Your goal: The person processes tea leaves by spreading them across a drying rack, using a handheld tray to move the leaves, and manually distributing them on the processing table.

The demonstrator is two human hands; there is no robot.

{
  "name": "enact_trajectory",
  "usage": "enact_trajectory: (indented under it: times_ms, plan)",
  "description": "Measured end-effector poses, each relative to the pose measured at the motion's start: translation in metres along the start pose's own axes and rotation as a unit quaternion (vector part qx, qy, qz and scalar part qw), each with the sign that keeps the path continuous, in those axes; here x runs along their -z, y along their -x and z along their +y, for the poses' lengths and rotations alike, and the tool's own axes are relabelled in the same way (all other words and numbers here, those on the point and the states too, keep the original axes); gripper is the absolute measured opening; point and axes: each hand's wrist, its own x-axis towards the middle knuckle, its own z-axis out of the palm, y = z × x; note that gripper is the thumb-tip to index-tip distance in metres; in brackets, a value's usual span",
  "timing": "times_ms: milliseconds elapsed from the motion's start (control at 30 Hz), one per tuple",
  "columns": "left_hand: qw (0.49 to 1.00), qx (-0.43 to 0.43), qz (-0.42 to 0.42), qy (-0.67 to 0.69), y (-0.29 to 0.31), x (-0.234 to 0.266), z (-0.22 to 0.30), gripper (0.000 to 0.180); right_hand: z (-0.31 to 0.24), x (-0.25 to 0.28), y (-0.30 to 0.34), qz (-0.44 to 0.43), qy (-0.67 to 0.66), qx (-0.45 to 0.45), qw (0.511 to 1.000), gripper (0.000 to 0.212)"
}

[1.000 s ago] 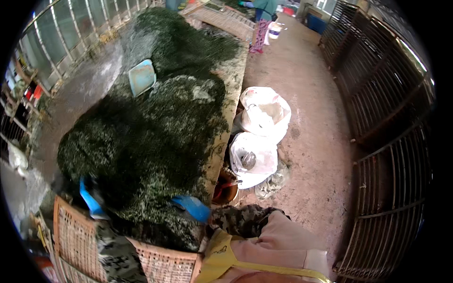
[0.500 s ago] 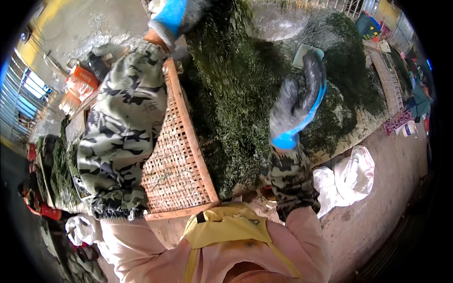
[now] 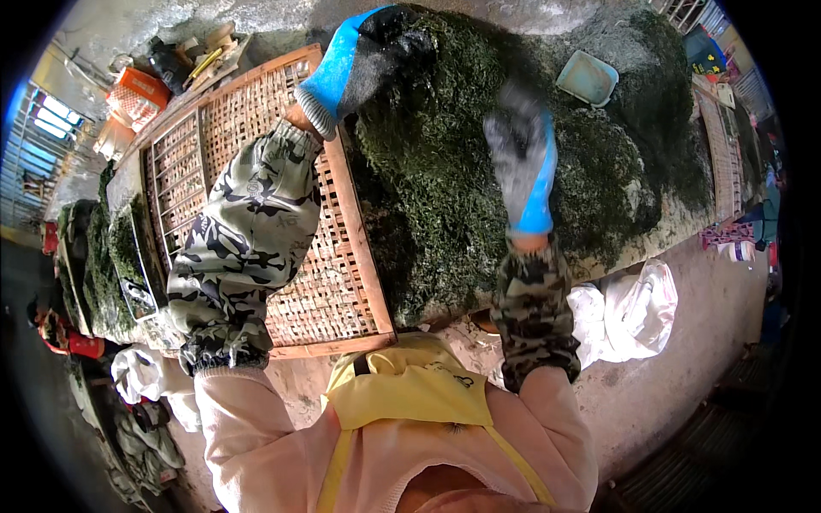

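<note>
Dark green, stringy seaweed-like material point(image 3: 436, 171) lies in a thick heap before me. My left hand point(image 3: 372, 60), in a grey glove with a blue back, is closed on its far left edge; the fingertips merge into the dark strands. Over the heap's middle, my right hand point(image 3: 520, 162) wears a matching glove. Its fingers are stretched out and blurred, with nothing visible in them. A woven bamboo tray point(image 3: 329, 291) with a wooden frame lies under my left forearm, beside the heap. On the heap's right part rests a pale green shallow plastic dish point(image 3: 587, 79).
White sacks point(image 3: 637, 316) stand on the floor at the near right. At the far left are an orange container point(image 3: 137, 98) and a board with small tools point(image 3: 218, 58). Another woven tray point(image 3: 720, 154) lies on the right, and more green material point(image 3: 101, 248) on the left.
My left hand has moved right and slightly down, uncovering more of the bamboo tray. My right hand has drawn away from the dish toward the heap's middle. The view has shifted a little.
</note>
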Motion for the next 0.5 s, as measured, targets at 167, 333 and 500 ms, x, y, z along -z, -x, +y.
enact_trajectory:
  times_ms: [167,333,500]
  plan:
    - [0.995,-0.034,0.026,0.089,0.008,-0.017,-0.01,0.033,0.041,-0.065,-0.022,-0.198,0.177,0.104,0.958,0.069]
    - [0.995,-0.029,0.037,-0.089,0.049,-0.017,-0.06,0.037,0.11,-0.041,0.026,-0.229,0.081,-0.146,0.959,0.037]
    - [0.979,0.007,0.035,-0.203,0.123,-0.026,-0.114,0.04,0.088,-0.021,0.067,-0.25,0.088,-0.356,0.896,0.025]
